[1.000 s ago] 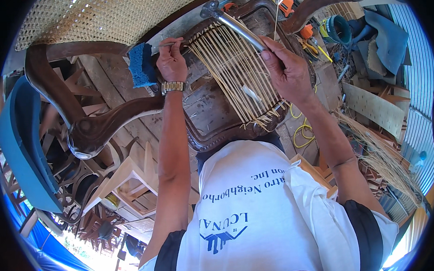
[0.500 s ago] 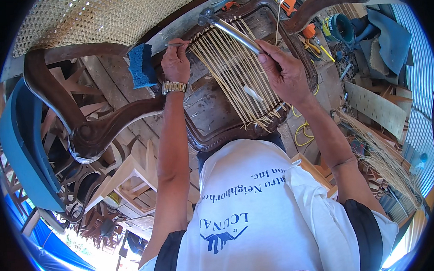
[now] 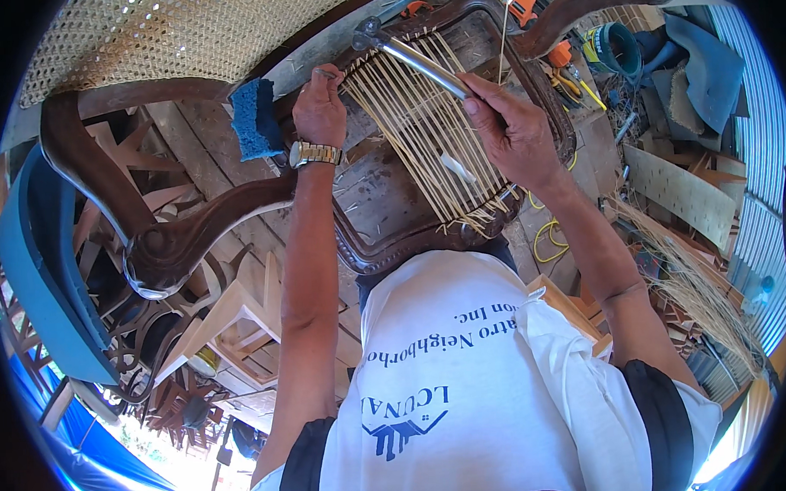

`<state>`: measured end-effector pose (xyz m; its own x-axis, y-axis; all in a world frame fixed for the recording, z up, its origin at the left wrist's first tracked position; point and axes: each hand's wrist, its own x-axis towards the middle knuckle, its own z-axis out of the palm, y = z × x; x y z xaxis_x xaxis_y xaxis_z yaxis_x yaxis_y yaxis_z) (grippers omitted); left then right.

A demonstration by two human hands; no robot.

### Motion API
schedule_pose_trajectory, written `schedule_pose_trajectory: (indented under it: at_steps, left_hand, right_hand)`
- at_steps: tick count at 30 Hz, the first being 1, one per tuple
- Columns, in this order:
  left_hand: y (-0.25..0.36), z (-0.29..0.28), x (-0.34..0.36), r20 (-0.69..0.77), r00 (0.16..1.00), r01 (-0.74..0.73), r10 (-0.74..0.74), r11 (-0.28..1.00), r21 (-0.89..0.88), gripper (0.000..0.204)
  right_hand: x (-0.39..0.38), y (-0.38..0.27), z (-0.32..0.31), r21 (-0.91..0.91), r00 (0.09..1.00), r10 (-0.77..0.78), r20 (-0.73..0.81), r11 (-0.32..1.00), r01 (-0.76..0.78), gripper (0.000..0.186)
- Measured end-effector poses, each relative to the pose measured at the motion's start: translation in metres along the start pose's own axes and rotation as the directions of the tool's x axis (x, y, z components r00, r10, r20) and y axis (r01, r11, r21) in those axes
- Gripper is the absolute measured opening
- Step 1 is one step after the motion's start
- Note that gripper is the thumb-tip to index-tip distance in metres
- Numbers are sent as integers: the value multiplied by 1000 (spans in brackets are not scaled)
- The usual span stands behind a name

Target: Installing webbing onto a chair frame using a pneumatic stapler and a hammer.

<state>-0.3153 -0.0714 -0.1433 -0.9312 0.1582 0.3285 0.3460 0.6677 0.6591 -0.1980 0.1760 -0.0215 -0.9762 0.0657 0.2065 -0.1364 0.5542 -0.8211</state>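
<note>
My right hand (image 3: 521, 137) is closed round the metal shaft of a hammer (image 3: 423, 64). The hammer's head points to the far left, above the edge of the weave. At the far left of the dark carved chair seat frame (image 3: 392, 254), my left hand (image 3: 319, 114) pinches a small, thin metal piece (image 3: 328, 74), too small to name surely. Pale cane strands (image 3: 405, 106) run in parallel across the frame's opening, their loose ends sticking out at the near edge. A small white strip (image 3: 458, 168) lies on the strands.
A blue spongy pad (image 3: 252, 120) rests left of my left hand. Beyond it rises a woven cane panel (image 3: 135, 38). Curved chair legs (image 3: 210, 219) stand at left. An orange-handled tool (image 3: 561, 54) and a dark bucket (image 3: 615, 49) sit at far right, with loose fibre strands (image 3: 698, 291) nearer.
The hammer's head has shifted slightly left and down. My left hand has turned a little at the wrist, and the thin metal piece has tilted and moved slightly away from me.
</note>
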Motion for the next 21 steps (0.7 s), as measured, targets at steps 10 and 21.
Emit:
schedule_pose_trajectory:
  at_steps: [10, 21]
  left_hand:
    - [-2, 7, -9, -38, 999, -12, 13, 1000, 26, 13]
    - [0, 11, -10, -42, 992, -108, 119, 974, 199, 12]
  right_hand:
    - [4, -23, 5, -21, 995, -102, -4, 995, 102, 33]
    - [-2, -33, 3, -100, 979, -202, 39, 974, 205, 38]
